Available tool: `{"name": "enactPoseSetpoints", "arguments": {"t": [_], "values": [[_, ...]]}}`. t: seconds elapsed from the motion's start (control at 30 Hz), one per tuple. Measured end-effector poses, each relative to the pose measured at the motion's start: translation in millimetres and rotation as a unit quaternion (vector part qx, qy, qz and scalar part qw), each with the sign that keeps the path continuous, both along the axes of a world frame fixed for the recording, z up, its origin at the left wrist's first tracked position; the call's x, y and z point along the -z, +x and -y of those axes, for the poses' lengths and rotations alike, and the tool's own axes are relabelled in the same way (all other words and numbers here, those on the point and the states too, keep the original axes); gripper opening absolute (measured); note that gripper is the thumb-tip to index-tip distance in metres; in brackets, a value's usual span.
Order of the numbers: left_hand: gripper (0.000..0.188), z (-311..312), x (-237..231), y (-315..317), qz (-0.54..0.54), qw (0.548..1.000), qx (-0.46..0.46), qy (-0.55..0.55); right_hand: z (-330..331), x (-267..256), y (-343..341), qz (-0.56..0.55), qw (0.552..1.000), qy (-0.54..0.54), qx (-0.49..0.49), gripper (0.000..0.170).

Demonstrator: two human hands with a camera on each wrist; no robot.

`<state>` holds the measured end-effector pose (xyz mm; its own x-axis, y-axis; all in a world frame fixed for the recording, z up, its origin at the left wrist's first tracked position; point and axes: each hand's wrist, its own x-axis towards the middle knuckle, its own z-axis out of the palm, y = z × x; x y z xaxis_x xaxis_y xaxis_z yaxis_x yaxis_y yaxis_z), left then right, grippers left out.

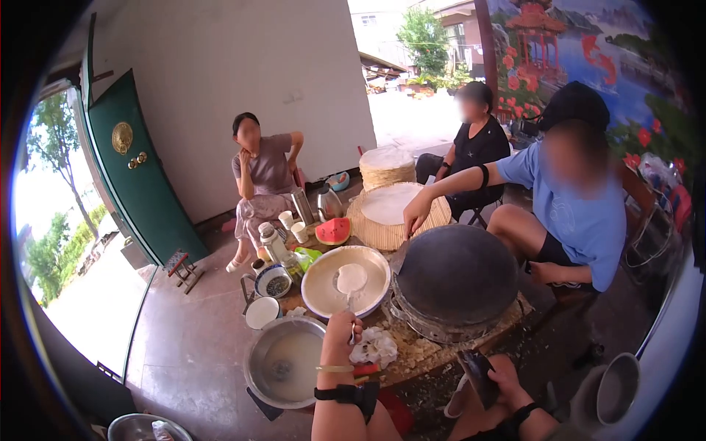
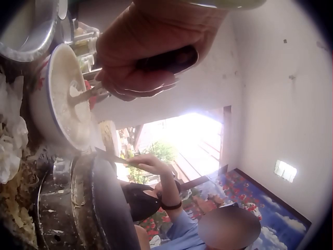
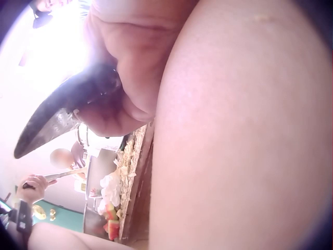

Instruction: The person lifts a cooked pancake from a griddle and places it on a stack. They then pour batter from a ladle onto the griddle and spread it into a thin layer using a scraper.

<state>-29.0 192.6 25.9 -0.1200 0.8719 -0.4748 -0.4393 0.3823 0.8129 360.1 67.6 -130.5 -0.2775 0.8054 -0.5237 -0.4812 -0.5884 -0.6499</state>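
My left hand (image 1: 343, 339) grips the handle of a ladle (image 2: 86, 95), its dark handle end showing by the palm in the left wrist view. The ladle's round bowl (image 1: 351, 279), pale with batter, is over the white enamel basin (image 1: 312, 303) of batter. Down at the right, my right hand (image 1: 504, 376) holds a dark, curved, flat piece with a pointed end (image 3: 52, 117) near my leg. In front of me stands a large round black griddle (image 1: 457, 273) on a stove. Across it, a person in blue (image 1: 581, 213) reaches a thin tool to the griddle's far edge.
A metal pot (image 1: 254, 367) of cloudy liquid sits left of my forearm. Crumpled white plastic (image 1: 376, 345) lies between basin and griddle. Behind stand a watermelon piece (image 1: 333, 231), cups, flasks and a straw tray (image 1: 360, 229) bearing a thin pancake. Two more people sit farther back.
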Motion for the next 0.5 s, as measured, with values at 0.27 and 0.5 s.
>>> {"name": "enactPoseSetpoints", "arguments": {"t": [0.27,0.5], "values": [[0.007,1,-1,3,-0.030,0.999,-0.009,0.019,-7,7,-1,-0.003,1.000,0.013,-0.004,0.032],[0.005,1,3,2,-0.023,0.999,-0.017,0.018,-13,2,-6,0.004,1.000,0.020,-0.015,0.033]]}}
